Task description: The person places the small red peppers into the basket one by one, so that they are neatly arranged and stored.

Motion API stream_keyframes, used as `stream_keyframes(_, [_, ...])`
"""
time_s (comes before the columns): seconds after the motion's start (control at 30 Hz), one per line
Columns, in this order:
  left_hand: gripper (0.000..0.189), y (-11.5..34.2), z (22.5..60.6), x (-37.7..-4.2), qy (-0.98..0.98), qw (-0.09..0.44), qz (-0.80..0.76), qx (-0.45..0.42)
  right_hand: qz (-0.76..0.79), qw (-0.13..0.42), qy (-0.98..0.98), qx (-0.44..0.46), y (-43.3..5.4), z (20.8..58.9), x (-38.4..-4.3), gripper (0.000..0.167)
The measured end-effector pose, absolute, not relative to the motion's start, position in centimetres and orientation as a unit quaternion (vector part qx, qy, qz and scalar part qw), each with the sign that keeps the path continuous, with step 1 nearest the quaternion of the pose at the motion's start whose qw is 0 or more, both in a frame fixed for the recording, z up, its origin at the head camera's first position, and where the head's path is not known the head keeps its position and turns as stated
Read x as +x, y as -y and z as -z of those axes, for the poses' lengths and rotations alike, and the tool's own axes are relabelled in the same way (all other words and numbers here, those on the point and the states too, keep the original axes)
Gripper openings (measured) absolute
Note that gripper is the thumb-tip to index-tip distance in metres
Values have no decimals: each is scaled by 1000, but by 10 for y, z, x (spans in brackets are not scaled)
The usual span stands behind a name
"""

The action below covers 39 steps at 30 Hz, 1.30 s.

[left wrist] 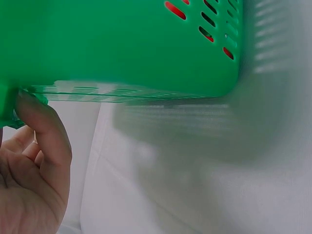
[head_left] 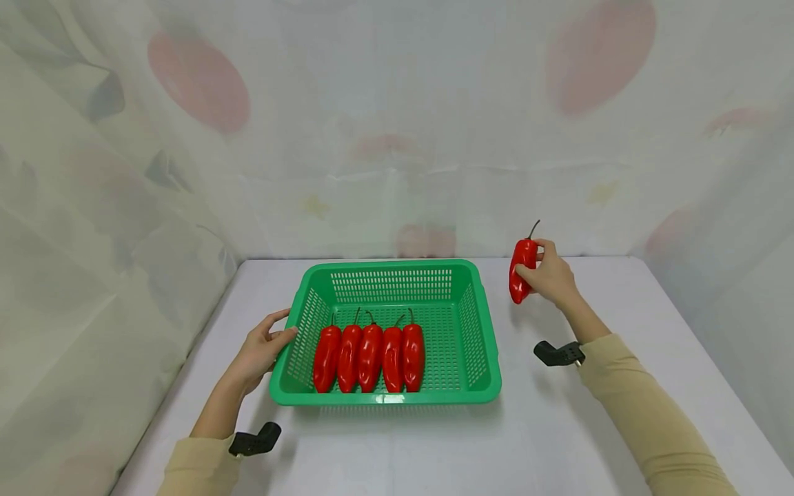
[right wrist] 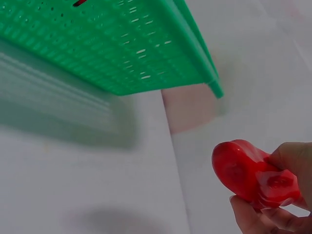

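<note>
A green plastic basket (head_left: 384, 399) sits mid-table in the head view, with several red chili peppers (head_left: 370, 358) lined up side by side in its left and middle part, stems toward the back. My left hand (head_left: 260, 350) grips the basket's left rim, thumb on the near side of it. To the right of the basket, my right hand (head_left: 548, 275) holds one more red pepper (head_left: 522, 272) between thumb and fingers, raised over the table with its stem pointing up. In the right wrist view the held pepper (right wrist: 239, 168) shows its rounded lower end.
The white table (head_left: 434, 455) extends around the basket, its back edge meeting a pale patterned curtain (head_left: 384, 103). More of that fabric (head_left: 93, 275) hangs along the left side. Each wrist carries a small black camera mount (head_left: 560, 353).
</note>
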<state>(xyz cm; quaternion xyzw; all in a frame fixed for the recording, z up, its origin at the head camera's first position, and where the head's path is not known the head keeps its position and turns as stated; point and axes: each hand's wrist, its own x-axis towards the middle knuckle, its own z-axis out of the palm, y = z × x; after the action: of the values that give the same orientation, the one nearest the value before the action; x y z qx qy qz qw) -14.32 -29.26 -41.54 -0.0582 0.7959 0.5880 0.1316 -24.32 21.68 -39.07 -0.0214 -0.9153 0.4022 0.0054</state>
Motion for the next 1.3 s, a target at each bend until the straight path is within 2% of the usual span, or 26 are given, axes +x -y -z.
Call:
stream_keyframes(0.13, [60, 285, 400, -137, -795, 135, -589, -55, -412, 9, 911, -8, -214, 384, -242, 74])
stream_keyframes(0.43, [61, 285, 400, -137, -791, 137, -593, -56, -429, -3, 903, 14, -203, 366, -237, 78])
stream_keyframes(0.67, [60, 285, 399, -137, -793, 136, -591, -56, -433, -11, 901, 31, -191, 356, -232, 74])
stream_keyframes(1.1, [62, 298, 425, -147, -795, 130, -588, -63, -419, -24, 905, 77, -168, 347, -226, 68])
stream_keyframes(1.3, [62, 294, 417, -144, -793, 132, -591, -64, -426, -37, 899, 97, -157, 347, -225, 66])
